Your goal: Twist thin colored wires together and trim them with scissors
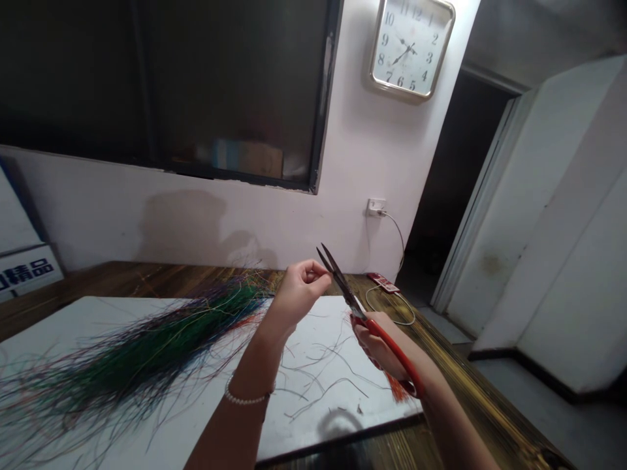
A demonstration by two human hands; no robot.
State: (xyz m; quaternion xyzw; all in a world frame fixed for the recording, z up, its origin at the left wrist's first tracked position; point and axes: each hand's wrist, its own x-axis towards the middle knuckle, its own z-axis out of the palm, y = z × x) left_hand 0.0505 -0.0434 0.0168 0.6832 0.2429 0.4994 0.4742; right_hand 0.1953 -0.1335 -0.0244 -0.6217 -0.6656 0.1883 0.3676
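scissors (392, 352): red handles, dark blades | strands (147, 352): green, blue, orange | board (343, 418): white | tabletop (112, 281): brown woodgrain

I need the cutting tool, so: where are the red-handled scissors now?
In the head view, the red-handled scissors are held in the right hand, right of centre, above the white board, with their blades pointing up beside the left hand.

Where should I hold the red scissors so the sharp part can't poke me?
Hold the red grip, coming from the handle end, as the right hand does. The long, thin, dark blades point up and away from it, so leave that end alone.
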